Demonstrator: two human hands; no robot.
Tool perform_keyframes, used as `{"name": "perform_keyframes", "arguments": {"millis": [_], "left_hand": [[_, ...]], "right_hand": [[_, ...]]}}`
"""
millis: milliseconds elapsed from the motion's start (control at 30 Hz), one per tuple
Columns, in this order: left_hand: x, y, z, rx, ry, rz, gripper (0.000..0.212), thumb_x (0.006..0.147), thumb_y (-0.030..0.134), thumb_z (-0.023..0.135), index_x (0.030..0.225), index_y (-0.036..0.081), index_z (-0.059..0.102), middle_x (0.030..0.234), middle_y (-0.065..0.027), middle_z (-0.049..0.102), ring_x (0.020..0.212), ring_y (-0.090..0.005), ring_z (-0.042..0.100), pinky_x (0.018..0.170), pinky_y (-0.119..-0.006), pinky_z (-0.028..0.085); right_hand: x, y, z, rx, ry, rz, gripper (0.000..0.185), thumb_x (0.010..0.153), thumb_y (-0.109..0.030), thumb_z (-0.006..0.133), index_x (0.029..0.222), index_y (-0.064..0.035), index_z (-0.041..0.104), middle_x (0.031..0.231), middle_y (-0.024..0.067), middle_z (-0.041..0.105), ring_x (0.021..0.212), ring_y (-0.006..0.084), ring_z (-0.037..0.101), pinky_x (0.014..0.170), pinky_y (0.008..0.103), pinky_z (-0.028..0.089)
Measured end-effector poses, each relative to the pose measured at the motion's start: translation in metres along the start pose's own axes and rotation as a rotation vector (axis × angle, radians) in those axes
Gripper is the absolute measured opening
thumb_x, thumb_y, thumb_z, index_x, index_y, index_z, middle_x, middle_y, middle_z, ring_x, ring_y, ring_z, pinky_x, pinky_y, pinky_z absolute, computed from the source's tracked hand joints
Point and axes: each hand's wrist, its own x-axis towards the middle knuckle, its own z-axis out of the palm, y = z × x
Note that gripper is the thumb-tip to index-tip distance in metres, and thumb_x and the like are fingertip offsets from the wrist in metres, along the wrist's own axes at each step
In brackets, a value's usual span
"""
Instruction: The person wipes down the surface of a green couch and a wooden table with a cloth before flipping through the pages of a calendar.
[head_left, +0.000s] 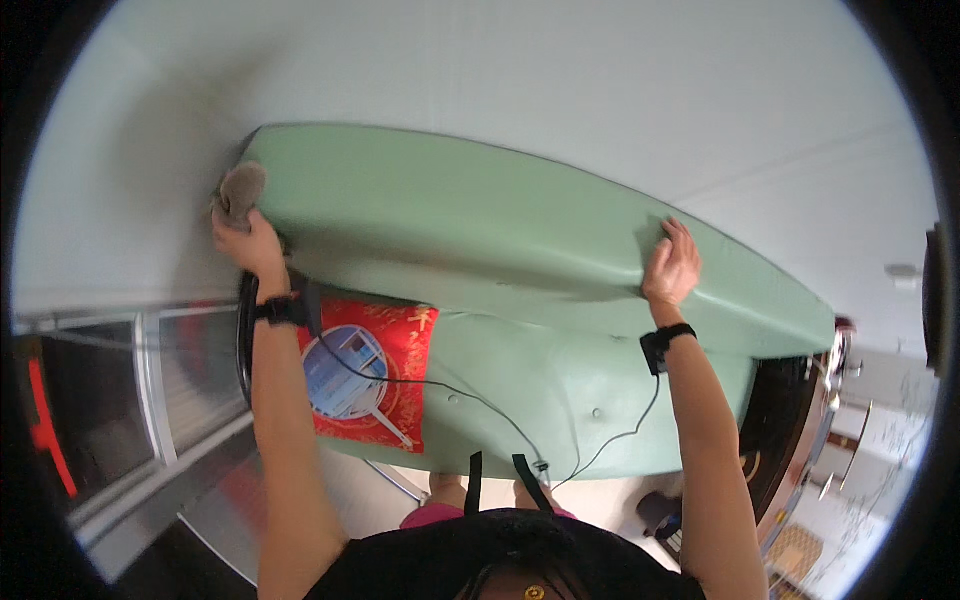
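Observation:
A pale green sofa with a padded, leather-like cover stands before me, its backrest (450, 202) against the wall. My left hand (250, 241) is at the backrest's left end and grips a bunched grey-brown cloth (244, 187). This cloth lies against the end of the backrest. On the right, my right hand (673, 262) rests on the front of the backrest with nothing in it. Below them is the buttoned seat (555, 397). A red cushion or cloth with gold print (412, 330) lies at the seat's left, and a round blue-and-white hand fan (337, 375) lies on it.
A thin black cable (450, 386) runs from both wristbands across the seat towards me. Sliding windows (150, 382) stand at the left. At the right are a dark wooden cabinet or table (784, 420) and a dark object on the floor (660, 510).

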Motion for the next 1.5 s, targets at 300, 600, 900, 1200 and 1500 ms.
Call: {"name": "perform_keyframes", "arguments": {"millis": [300, 600, 900, 1200, 1500], "left_hand": [[-0.116, 0.136, 0.002, 0.19, -0.224, 0.384, 0.066, 0.073, 0.002, 0.067, 0.135, 0.02, 0.052, 0.126, -0.0209, 0.049, 0.12, -0.0425, 0.046, 0.097, -0.048, 0.044], [-0.234, 0.308, 0.076, 0.124, -0.861, 0.751, 0.057, 0.072, 0.016, 0.074, 0.126, 0.018, 0.056, 0.115, -0.0152, 0.057, 0.105, -0.0376, 0.057, 0.088, -0.046, 0.049], [-0.399, 0.437, 0.109, -0.32, -1.094, 0.367, 0.06, 0.075, 0.031, 0.067, 0.129, 0.007, 0.054, 0.123, -0.0216, 0.059, 0.117, -0.0374, 0.054, 0.1, -0.046, 0.042], [-0.431, 0.461, 0.116, -0.546, -0.985, 0.365, 0.047, 0.087, 0.028, 0.064, 0.128, 0.006, 0.053, 0.135, -0.0173, 0.049, 0.109, -0.0286, 0.058, 0.096, -0.041, 0.045], [-0.357, 0.357, 0.108, 0.182, -0.455, 0.545, 0.02, 0.086, 0.018, 0.06, 0.103, 0.009, 0.065, 0.109, -0.0093, 0.064, 0.105, -0.0313, 0.057, 0.093, -0.043, 0.042]], "right_hand": [[0.0, -0.003, -0.004, 0.042, 0.054, 0.031, 0.027, 0.083, -0.021, 0.052, 0.105, -0.0107, 0.064, 0.122, 0.0075, 0.062, 0.121, 0.0294, 0.051, 0.101, 0.0446, 0.037], [-0.004, -0.016, -0.002, 0.173, -0.005, 0.061, 0.034, 0.081, -0.024, 0.054, 0.11, -0.0072, 0.06, 0.124, 0.0146, 0.058, 0.125, 0.033, 0.046, 0.103, 0.0463, 0.035], [0.0, 0.089, -0.054, 0.817, 0.023, 0.542, 0.046, 0.083, -0.015, 0.054, 0.127, -0.0017, 0.049, 0.122, 0.0279, 0.054, 0.112, 0.044, 0.054, 0.096, 0.0461, 0.044], [-0.002, 0.194, -0.14, 0.338, 0.089, 0.109, 0.058, 0.086, -0.034, 0.059, 0.137, -0.0086, 0.046, 0.149, 0.0209, 0.031, 0.133, 0.0424, 0.034, 0.106, 0.0511, 0.035], [0.043, 0.206, -0.106, 0.057, -0.449, -0.311, 0.074, 0.071, -0.049, 0.071, 0.135, -0.0186, 0.051, 0.141, 0.0117, 0.045, 0.129, 0.0369, 0.043, 0.1, 0.0517, 0.043]]}}
